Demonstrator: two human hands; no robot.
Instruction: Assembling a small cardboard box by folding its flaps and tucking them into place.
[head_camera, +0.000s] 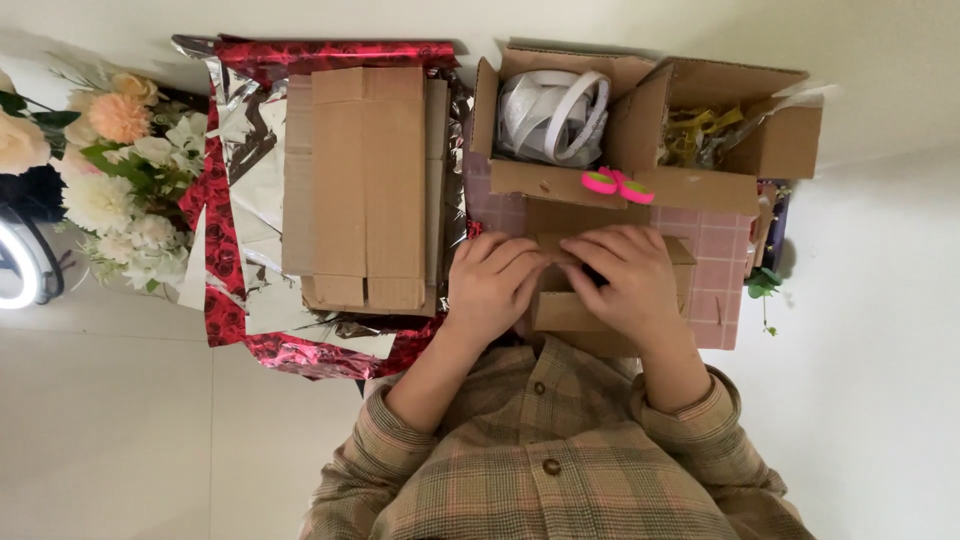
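Observation:
A small brown cardboard box (562, 310) lies on a pink gridded mat (716, 250) right in front of me. My left hand (490, 285) lies over its left side with the fingers curled onto the top flap. On the right half, my right hand (625, 278) presses down, fingertips meeting the left hand's at the middle of the flap. Both hands hide most of the box top. My plaid sleeves fill the bottom of the view.
Flattened cardboard sheets (365, 180) lie on red rose-patterned foil wrapping paper (225, 290) to the left. Behind the mat stand an open box of white ribbon rolls (552, 115) and another open box (720, 135), with a pink-handled tool (617, 185) on their edge. Artificial flowers (115, 170) sit far left.

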